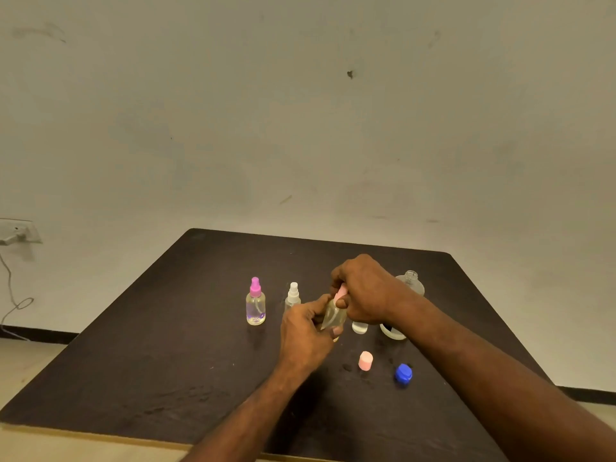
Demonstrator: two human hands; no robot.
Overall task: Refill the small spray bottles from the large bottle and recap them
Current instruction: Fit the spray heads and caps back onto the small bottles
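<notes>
at table centre, left hand [305,331] fingers curled round tilted small spray bottle [333,316], steadying it; right hand [363,290] fingers pinching pink spray top [340,292], likely screwing on; large bottle [410,282] at 2 o'clock, uncapped.

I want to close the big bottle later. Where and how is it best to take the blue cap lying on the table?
Pinch the blue cap across its ribbed side wall, coming from above. It lies alone on the table near the front right, apart from the pink cap, so fingers have room on both sides.
</notes>
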